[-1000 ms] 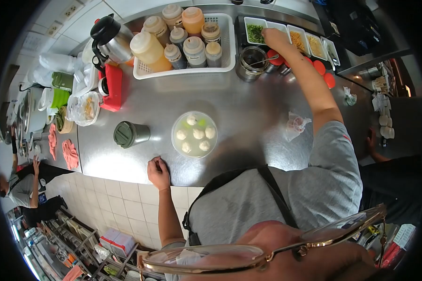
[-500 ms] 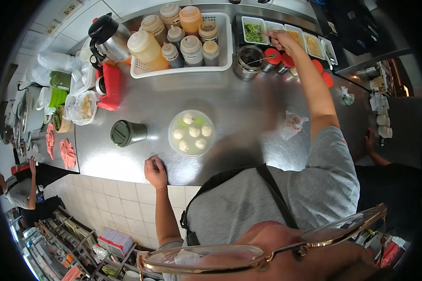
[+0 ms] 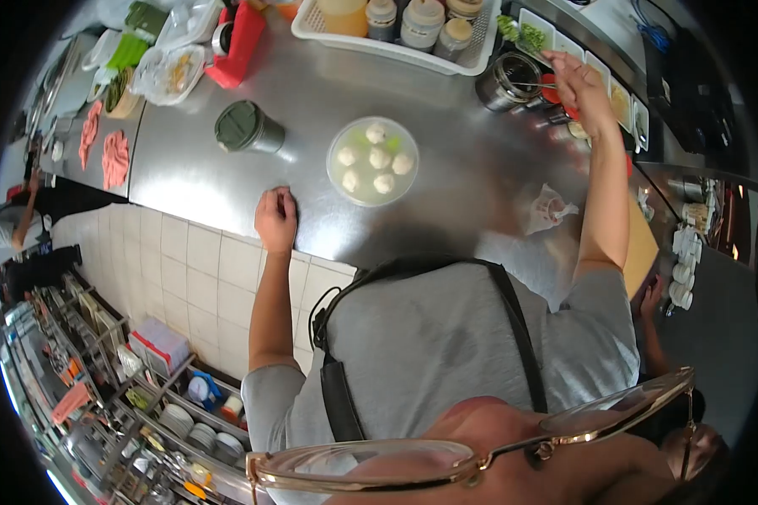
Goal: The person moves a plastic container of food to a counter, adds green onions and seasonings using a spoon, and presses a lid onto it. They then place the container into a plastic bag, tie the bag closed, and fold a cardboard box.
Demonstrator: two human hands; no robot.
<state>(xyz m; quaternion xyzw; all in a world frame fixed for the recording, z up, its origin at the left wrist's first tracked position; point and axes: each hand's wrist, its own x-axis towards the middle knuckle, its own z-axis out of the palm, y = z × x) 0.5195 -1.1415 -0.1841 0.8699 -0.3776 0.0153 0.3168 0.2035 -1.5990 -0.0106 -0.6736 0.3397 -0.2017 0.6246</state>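
Note:
My right hand is pinched on a thin spoon by the tray of chopped greens. A clump of chopped greens shows just left of that tray, at the spoon's far end; the spoon itself is hard to make out. Below my fingers stands a dark glass jar with another utensil handle leaning out. My left hand rests curled on the counter's front edge, holding nothing visible. Between the hands sits a round clear bowl of pale liquid with several white balls and some green bits.
A dark green lidded cup stands left of the bowl. White basket with sauce bottles is at the back. A crumpled plastic bag lies to the right. Red-lidded jars stand beside the trays. Other people are at far left and right.
My right hand has drawn back from the greens tray, with a clump of greens now outside it. The view has shifted, so the counter sits higher. My left hand stays at the edge.

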